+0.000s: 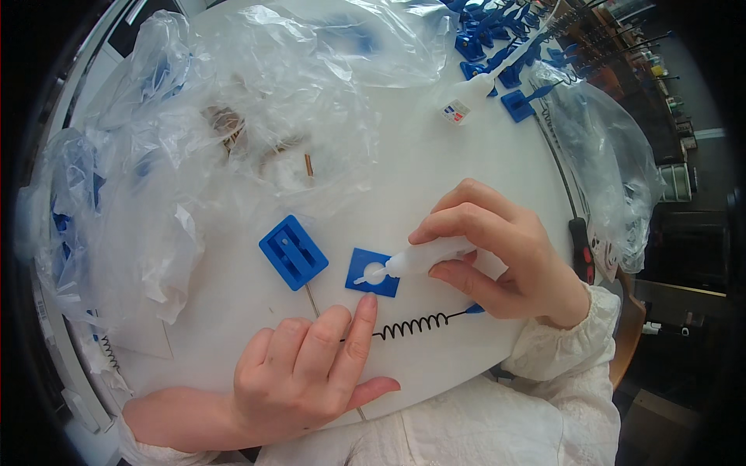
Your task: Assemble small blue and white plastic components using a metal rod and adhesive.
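My right hand (509,252) is closed around a white squeeze glue bottle (427,255). The bottle is tipped to the left, and its thin nozzle lies over a small blue square plate (385,290) with a round hole. My left hand (299,377) has its index finger stretched to the plate's lower edge, thumb apart and the other fingers bent; I see nothing held in it. A black coiled spring wire (416,325) runs from behind that index finger to a small blue end piece (475,309) below my right hand. A blue slotted block (294,252) rests left of the plate.
Crumpled clear plastic bags (272,93) cover the table's far left. Several blue parts with black springs (489,35) are heaped at the far right, near another white bottle (457,111). A screwdriver (581,245) with a black and red handle lies by the right edge, beside a plastic bag (606,155).
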Action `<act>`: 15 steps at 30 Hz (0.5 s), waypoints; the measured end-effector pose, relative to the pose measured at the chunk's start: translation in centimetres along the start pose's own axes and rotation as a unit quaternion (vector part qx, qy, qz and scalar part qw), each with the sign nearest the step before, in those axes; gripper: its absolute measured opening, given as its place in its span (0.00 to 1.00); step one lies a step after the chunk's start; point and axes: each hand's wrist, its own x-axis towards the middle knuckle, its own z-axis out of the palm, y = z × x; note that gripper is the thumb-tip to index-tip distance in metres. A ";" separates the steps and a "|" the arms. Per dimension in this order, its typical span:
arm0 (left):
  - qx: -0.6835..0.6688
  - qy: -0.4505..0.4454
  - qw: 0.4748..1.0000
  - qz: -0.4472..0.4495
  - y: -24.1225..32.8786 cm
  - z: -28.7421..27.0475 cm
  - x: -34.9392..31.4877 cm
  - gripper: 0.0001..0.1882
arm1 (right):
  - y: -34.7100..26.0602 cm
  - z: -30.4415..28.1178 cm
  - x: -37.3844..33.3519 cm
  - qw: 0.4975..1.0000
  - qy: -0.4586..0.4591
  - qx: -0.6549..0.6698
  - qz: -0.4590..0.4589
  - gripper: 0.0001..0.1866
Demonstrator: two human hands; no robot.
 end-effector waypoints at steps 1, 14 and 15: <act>0.001 -0.002 1.000 0.000 0.0 -0.1 0.0 0.36 | 0.0 0.0 0.0 1.000 0.000 0.000 0.000 0.16; -0.010 -0.002 1.000 0.001 0.0 0.0 0.0 0.36 | 0.0 0.2 0.0 1.000 0.007 0.006 -0.004 0.16; -0.008 -0.002 1.000 0.002 -0.1 0.0 0.0 0.36 | 0.0 0.2 0.0 1.000 0.006 0.005 -0.001 0.16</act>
